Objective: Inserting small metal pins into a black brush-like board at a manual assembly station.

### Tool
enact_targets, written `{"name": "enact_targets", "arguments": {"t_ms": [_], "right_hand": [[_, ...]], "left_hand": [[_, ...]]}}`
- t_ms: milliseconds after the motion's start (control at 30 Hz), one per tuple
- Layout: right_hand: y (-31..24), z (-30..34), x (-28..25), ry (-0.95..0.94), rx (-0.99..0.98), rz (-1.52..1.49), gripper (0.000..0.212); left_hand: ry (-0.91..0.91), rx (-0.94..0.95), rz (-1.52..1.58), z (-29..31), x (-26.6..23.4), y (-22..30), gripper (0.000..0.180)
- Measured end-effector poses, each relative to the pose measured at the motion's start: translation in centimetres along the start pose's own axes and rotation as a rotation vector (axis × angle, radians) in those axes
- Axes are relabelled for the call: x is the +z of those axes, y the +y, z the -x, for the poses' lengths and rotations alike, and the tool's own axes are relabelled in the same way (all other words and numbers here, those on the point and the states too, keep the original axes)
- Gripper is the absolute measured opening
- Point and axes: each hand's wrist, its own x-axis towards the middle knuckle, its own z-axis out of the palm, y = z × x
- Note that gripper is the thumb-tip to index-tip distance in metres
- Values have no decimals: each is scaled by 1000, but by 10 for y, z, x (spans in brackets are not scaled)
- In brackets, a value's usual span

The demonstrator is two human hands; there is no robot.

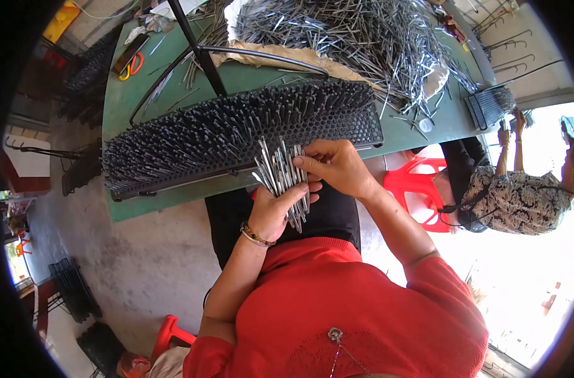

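Note:
A bundle of thin silvery metal rods [279, 169] is gripped in my left hand [273, 211], its fingers wrapped round the lower part. My right hand [337, 165] pinches at the bundle's upper right side, thumb and forefinger on the rods there. Just beyond both hands stands a long black perforated rack [356, 126], tilted toward me on the table. Upright rods fill most of its holes, while holes at its right end show bare. Some fingers of my right hand are hidden behind the bundle.
A large heap of loose rods [362, 38] lies on brown paper across the green table [132, 101]. Orange-handled scissors [131, 66] lie at the far left. A black metal frame [206, 63] rises behind the rack. At right, another person [520, 198] works by a red stool [419, 183] and a smaller rack [485, 108].

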Motion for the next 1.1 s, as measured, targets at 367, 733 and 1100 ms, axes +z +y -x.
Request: {"name": "enact_targets", "arguments": {"t_ms": [367,733,1100], "right_hand": [[-20,-26,-10,147,-117,-17,20],[-25,-72,23,265,-482,85,22],[-25,-84,24,220,-601,165,20]], "left_hand": [[70,-57,154,6,-17,-12,28],[62,-146,87,12,-17,-16,29],[58,-167,47,8,-15,-15,29]]}}
